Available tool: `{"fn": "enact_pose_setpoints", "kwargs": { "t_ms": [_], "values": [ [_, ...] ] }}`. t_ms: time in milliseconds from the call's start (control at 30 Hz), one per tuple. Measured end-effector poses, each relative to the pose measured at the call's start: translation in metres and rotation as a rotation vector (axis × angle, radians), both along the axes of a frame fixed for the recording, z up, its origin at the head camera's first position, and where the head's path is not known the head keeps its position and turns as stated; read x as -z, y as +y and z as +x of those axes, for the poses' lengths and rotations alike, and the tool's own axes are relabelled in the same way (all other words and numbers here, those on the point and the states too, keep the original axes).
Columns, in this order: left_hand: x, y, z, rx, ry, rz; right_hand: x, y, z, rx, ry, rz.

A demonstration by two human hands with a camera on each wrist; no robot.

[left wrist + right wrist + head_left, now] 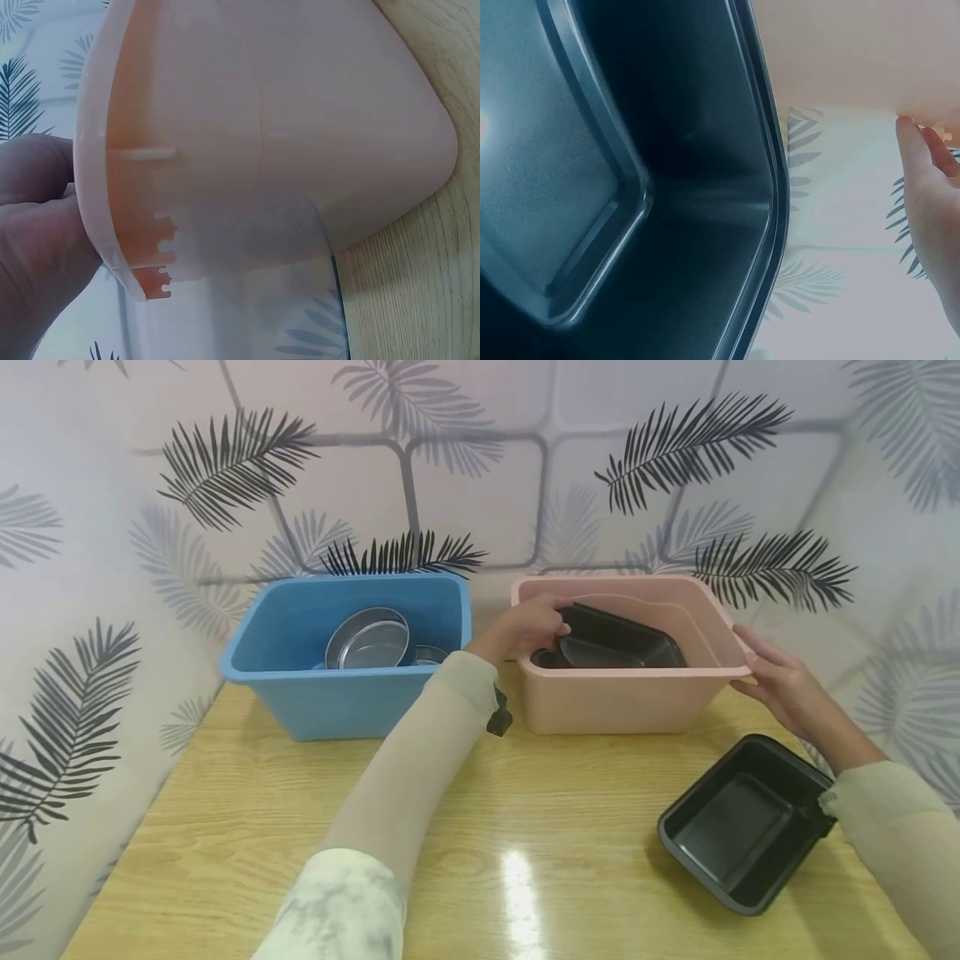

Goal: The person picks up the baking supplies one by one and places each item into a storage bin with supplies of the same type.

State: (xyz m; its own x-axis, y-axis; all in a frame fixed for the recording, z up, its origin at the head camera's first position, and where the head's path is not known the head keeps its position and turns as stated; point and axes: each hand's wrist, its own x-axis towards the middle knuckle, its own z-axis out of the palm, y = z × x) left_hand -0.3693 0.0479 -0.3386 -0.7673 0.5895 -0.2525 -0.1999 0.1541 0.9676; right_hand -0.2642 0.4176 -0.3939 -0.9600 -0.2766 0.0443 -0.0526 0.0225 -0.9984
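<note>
Reaching over the near left corner of the pink bin, my left hand pinches the left end of a black baking pan that lies tilted inside. Its fingertips are partly hidden. In the left wrist view, that hand shows beyond the bin's rim. My right hand touches the bin's right rim with extended fingers, also seen at the right of the right wrist view. Below my right forearm, another black rectangular baking pan sits on the table and fills much of the right wrist view.
To the left, a blue bin holds round metal pans. A small dark round thing lies inside the pink bin near its left end. Behind the wooden table rises a wall with a leaf pattern.
</note>
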Motion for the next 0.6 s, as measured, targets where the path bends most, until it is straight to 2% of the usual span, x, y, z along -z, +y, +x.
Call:
{"fn": "enact_pose_setpoints", "kwargs": {
  "t_ms": [167,367,533,600],
  "values": [
    [-0.0013,-0.0014,0.0001,-0.005,-0.001,-0.022,0.0001,-0.0004,-0.0007,0.021,-0.002,0.028],
    [-0.0023,-0.003,0.0005,-0.023,-0.01,0.019,-0.0008,-0.0016,-0.0013,0.022,-0.002,0.028],
    [-0.0025,-0.0045,0.0009,-0.036,0.128,-0.104,-0.0008,-0.0012,-0.0005,0.024,-0.003,0.033],
    [-0.0023,-0.0046,0.0004,-0.039,0.16,-0.132,-0.0008,-0.001,-0.0003,0.026,-0.006,0.031]
  ]
}}
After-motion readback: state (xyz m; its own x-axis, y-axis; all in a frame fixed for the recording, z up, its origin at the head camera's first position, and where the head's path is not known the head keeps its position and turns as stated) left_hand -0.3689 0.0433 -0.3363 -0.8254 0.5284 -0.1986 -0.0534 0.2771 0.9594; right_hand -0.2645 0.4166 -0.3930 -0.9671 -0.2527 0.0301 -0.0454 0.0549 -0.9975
